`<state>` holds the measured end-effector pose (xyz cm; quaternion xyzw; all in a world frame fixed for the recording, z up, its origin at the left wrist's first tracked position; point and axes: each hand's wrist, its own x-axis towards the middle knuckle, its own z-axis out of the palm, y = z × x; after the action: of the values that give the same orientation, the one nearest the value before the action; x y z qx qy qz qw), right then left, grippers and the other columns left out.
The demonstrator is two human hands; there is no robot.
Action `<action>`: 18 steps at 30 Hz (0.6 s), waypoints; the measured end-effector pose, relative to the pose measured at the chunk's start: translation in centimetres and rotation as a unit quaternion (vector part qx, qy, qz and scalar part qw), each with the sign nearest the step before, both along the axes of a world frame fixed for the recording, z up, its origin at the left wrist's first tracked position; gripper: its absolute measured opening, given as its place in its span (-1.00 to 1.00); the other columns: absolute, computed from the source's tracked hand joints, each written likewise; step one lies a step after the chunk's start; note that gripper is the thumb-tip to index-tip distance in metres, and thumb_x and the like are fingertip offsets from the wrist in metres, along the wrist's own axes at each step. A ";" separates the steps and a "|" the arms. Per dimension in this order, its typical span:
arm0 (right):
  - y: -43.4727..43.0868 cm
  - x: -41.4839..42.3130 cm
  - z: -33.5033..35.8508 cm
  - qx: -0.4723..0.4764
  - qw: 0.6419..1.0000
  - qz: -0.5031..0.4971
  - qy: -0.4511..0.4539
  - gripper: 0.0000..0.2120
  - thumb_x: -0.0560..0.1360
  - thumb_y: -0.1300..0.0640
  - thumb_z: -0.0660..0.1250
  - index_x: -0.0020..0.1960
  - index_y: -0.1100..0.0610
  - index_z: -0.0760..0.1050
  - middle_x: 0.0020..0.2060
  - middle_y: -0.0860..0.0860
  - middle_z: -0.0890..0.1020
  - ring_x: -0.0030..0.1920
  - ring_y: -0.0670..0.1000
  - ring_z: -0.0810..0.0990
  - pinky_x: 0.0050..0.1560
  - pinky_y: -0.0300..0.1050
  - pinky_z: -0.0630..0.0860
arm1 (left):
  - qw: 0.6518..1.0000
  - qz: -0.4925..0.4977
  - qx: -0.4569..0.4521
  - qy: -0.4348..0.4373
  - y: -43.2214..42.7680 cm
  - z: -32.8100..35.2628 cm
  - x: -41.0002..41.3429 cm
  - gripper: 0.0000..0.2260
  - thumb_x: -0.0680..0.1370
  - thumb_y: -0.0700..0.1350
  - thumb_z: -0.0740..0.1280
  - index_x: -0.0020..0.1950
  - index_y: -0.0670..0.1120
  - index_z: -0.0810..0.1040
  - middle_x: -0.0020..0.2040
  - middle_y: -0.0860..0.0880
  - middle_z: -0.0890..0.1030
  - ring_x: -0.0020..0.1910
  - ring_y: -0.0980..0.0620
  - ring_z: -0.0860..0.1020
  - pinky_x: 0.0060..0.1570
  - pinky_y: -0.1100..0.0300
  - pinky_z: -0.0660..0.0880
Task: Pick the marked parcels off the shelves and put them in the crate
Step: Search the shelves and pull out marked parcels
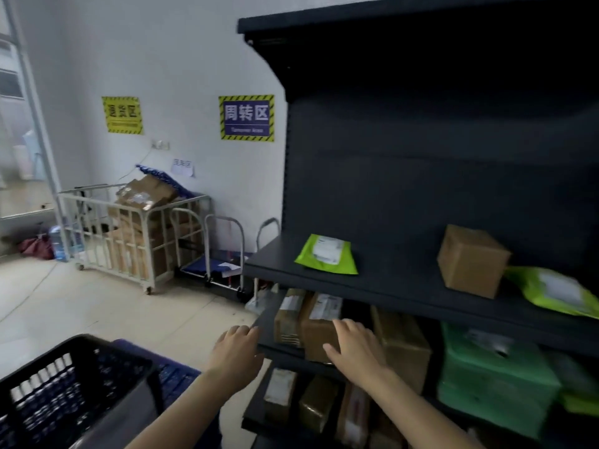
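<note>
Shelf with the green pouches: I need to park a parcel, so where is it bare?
Bare board lies between the left green pouch and the cardboard box. The shelf below is crowded, boxes packed side by side.

white wall [181, 59] | pale tiled floor [97, 306] | wire cage trolley [136, 234]

The crate [64, 380] sits left of the shelves [405, 286]; a cardboard box [471, 260] stands between two pouches.

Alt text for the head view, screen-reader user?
Two hands reach into a dark shelf unit: the right hand lies on a brown box, the left hand is at the shelf edge. A black crate sits lower left.
</note>
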<state>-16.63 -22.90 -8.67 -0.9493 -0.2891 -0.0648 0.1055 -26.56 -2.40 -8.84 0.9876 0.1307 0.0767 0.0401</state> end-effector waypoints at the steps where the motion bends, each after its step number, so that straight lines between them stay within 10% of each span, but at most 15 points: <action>1: -2.2 0.3 0.3 0.000 1.000 -0.011 -0.001 -0.43 0.57 -0.14 0.10 0.48 0.11 0.15 0.42 0.04 0.32 0.39 0.06 0.30 0.37 -0.05 0.26 | 1.000 -0.009 -0.003 -0.004 -1.8 0.3 0.7 -0.59 0.57 0.03 0.18 0.39 -0.03 0.29 0.34 -0.02 0.42 0.36 -0.04 0.33 0.29 0.13 0.31; 18: -29.2 2.6 4.3 -0.009 0.988 -0.154 -0.031 -0.41 0.58 -0.14 0.07 0.51 0.13 0.10 0.45 0.05 0.28 0.43 0.05 0.26 0.40 -0.03 0.24 | 0.991 -0.126 -0.014 -0.040 -24.8 3.8 9.3 -0.54 0.57 -0.02 0.20 0.46 -0.07 0.26 0.36 -0.05 0.41 0.39 -0.04 0.32 0.30 0.13 0.33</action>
<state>-14.00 -52.15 -4.36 -0.9808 -0.1435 -0.1070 0.0770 -17.29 -27.23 -5.08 0.9917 0.0051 0.1082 0.0687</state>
